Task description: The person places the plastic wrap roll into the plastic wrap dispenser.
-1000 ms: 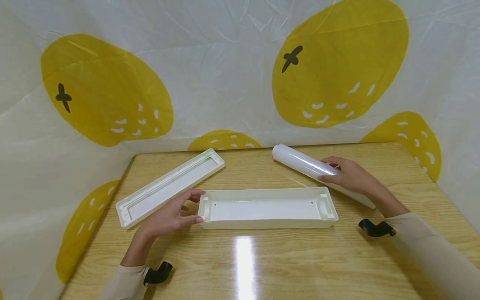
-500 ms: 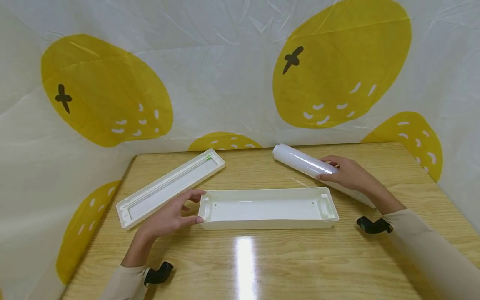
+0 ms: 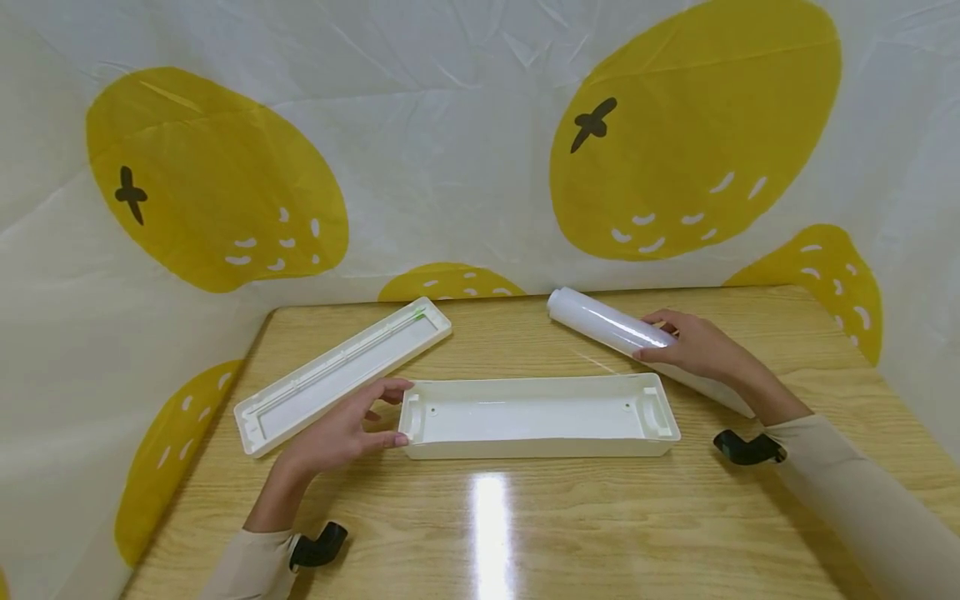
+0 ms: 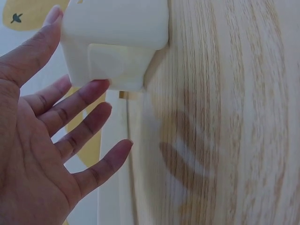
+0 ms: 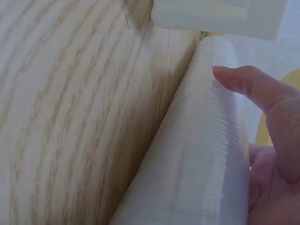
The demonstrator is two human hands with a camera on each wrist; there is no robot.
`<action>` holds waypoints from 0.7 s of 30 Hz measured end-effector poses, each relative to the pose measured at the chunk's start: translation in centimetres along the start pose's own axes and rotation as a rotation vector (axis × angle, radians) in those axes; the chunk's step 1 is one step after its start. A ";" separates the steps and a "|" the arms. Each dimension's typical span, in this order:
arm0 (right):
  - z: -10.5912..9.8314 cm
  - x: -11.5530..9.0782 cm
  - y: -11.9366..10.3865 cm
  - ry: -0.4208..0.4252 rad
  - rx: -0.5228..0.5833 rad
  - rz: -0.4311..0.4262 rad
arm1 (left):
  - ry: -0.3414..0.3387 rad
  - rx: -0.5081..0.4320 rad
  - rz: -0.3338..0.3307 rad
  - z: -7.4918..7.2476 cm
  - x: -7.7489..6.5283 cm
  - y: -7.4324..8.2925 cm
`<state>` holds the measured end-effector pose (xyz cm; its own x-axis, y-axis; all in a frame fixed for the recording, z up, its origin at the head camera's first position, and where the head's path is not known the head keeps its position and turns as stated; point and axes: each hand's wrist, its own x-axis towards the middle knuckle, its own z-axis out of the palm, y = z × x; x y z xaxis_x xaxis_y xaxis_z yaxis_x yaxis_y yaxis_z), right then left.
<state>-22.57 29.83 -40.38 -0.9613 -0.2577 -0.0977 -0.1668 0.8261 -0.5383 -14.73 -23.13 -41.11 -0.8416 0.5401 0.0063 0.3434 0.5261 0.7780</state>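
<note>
A long, white, open-topped plastic wrap dispenser box [image 3: 525, 450] stands in the middle of the table. My left hand [image 3: 337, 429] holds its left end, thumb on the near corner and forefinger at the far corner; the other fingers spread loosely in the left wrist view. Behind the box, to the right, a roll of cling film [image 3: 600, 321] lies slantwise on the table. My right hand [image 3: 697, 346] grips this roll around its middle, thumb on the near side and fingers over the far side. The fingers' undersides are partly hidden in the head view.
A long white lid [image 3: 341, 375] with a rail and a small green slider lies slanted at the left, inner side up, close behind my left hand. The wooden table [image 3: 585, 525] backs onto a white sheet [image 3: 450, 167] printed with yellow fruit.
Both hands, the box and the roll stay practically in place. The whole head view shifts slightly.
</note>
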 end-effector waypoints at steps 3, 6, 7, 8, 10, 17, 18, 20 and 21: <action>0.0 0.1 0.1 -0.001 -0.005 -0.001 | -0.002 -0.002 -0.014 0.0 0.0 0.0; 0.1 0.2 0.0 -0.006 0.002 -0.001 | -0.004 0.003 -0.018 -0.1 0.1 0.1; 0.1 0.2 0.0 -0.005 0.006 -0.003 | -0.004 0.005 -0.019 -0.1 0.0 0.1; 0.1 0.3 -0.1 -0.006 0.012 -0.003 | -0.004 0.005 -0.020 -0.1 0.0 0.1; 0.1 0.3 -0.2 -0.008 0.018 0.002 | -0.004 0.003 -0.018 -0.1 0.0 0.1; 0.1 0.3 -0.3 -0.005 0.020 0.009 | -0.001 0.005 -0.015 -0.1 0.1 0.2; 0.1 0.3 -0.3 -0.003 0.019 0.008 | -0.001 0.007 -0.015 -0.1 0.1 0.2; 0.0 0.3 -0.3 0.000 0.013 0.005 | -0.002 0.013 -0.010 -0.1 0.1 0.1; 0.0 0.3 -0.3 0.000 0.008 0.002 | -0.001 0.013 -0.009 -0.1 0.1 0.1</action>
<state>-22.85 29.52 -40.30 -0.9617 -0.2557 -0.0987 -0.1627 0.8225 -0.5450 -14.86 -23.11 -41.00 -0.8444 0.5357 -0.0012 0.3413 0.5397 0.7696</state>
